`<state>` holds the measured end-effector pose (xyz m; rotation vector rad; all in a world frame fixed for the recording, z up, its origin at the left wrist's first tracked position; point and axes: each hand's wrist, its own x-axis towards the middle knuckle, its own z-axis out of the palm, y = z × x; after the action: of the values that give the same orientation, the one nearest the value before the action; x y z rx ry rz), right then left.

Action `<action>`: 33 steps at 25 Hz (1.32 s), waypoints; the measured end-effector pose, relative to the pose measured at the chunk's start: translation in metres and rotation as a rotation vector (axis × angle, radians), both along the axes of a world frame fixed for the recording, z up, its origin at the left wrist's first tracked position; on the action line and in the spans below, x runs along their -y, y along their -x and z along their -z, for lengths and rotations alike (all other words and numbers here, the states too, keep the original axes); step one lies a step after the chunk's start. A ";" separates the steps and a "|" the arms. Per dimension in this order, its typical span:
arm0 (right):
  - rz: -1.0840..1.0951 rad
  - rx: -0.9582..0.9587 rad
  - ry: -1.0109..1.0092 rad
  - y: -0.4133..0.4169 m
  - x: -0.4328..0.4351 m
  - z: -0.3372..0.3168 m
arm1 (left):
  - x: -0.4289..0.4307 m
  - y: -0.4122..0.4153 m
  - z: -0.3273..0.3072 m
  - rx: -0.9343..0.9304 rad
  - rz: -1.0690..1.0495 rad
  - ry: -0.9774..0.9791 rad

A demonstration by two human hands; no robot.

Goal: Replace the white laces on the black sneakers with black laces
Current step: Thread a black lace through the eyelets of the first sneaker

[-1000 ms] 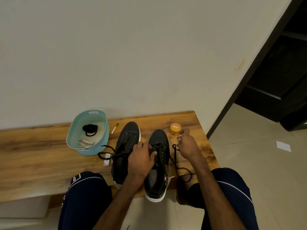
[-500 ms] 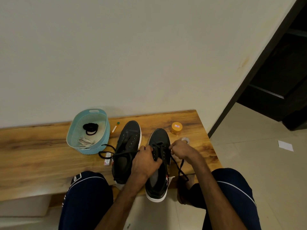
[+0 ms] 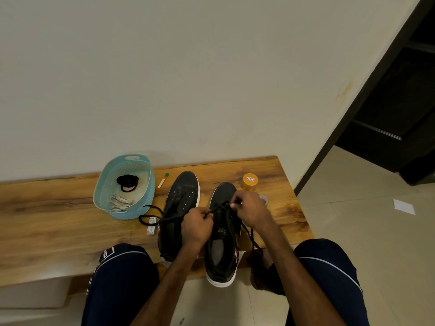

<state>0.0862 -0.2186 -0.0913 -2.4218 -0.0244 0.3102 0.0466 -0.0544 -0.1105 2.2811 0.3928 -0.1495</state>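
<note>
Two black sneakers with white soles stand side by side on a wooden bench (image 3: 58, 222), toes toward the wall. The left sneaker (image 3: 181, 198) has bare eyelets. Over the right sneaker (image 3: 221, 252) both hands pinch a black lace (image 3: 150, 214) threaded through its front eyelets. My left hand (image 3: 196, 225) grips one strand, which trails left across the other shoe. My right hand (image 3: 250, 209) pinches the other strand at the eyelets; its end hangs down past the bench edge. A teal basket (image 3: 144, 203) holds white laces (image 3: 118, 201) and a coiled black lace (image 3: 127, 182).
A small orange-lidded jar (image 3: 250, 181) stands behind the right sneaker. A thin stick-like item (image 3: 163, 181) lies beside the basket, a small packet (image 3: 151, 228) near the left sneaker. My knees in dark shorts flank the shoes. A dark doorway opens at right; tiled floor below.
My right hand has come in from the bench's right side to the right sneaker's eyelets, taking up the slack lace. My left hand has stayed on the shoe, pinching the other strand.
</note>
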 end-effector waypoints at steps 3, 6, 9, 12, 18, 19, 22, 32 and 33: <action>-0.136 0.046 0.106 0.001 -0.017 0.011 | -0.003 -0.002 0.002 -0.042 -0.047 0.112; -0.192 0.128 0.220 0.002 -0.026 0.021 | -0.004 -0.002 0.004 -0.052 -0.046 0.156; -0.227 0.174 0.277 0.001 -0.029 0.025 | -0.004 -0.001 0.005 -0.036 -0.037 0.146; -0.273 0.237 0.360 0.001 -0.030 0.026 | -0.003 0.000 0.004 -0.017 -0.036 0.194; -0.058 0.096 -0.060 0.009 -0.023 0.033 | 0.003 0.000 0.002 0.014 -0.018 0.105; -0.037 0.057 -0.138 0.011 -0.022 0.033 | 0.004 -0.001 0.001 0.025 -0.010 0.069; -0.056 -0.023 -0.138 0.016 -0.018 0.034 | 0.006 0.000 -0.002 0.051 -0.052 0.136; 0.318 0.208 0.000 0.058 -0.032 0.050 | -0.042 0.001 -0.042 0.140 -0.035 0.408; 0.384 0.227 0.053 0.063 -0.035 0.052 | -0.034 0.006 -0.030 0.070 0.177 0.003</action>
<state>0.0234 -0.1839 -0.1431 -2.4378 0.3473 -0.1402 0.0403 -0.0204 -0.0804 2.3097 0.1536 -0.1594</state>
